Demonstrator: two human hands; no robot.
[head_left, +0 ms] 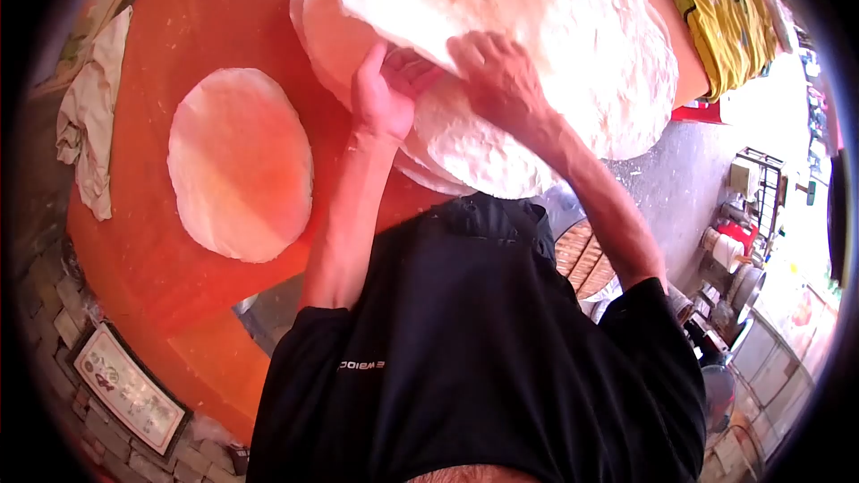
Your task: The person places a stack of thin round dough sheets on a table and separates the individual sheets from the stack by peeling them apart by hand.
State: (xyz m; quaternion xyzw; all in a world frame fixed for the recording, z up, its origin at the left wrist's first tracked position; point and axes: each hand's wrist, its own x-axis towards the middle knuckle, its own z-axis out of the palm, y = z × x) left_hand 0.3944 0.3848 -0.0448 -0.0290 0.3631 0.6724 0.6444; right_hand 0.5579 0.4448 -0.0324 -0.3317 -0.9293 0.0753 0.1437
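Observation:
A stack of large, thin white dough sheets (591, 63) fills the upper middle of the head view, its upper part washed out by bright light. The near-left edge of the top sheet is lifted off the layers below. Palm up, my left hand (386, 94) reaches under that edge with thumb and fingers apart, fingertips partly hidden by the sheet. My right hand (497, 76) comes from the other side, its fingers curled down and closed on the same edge. A single oval dough sheet (242, 165) lies flat to the left, apart from both hands.
Everything rests on an orange-red table (152, 241). A crumpled pale cloth (94, 116) hangs at its left edge, and yellow fabric (720, 13) lies at upper right. Below are a framed panel (130, 386), a round slatted wooden piece (586, 259) and cluttered equipment (738, 233).

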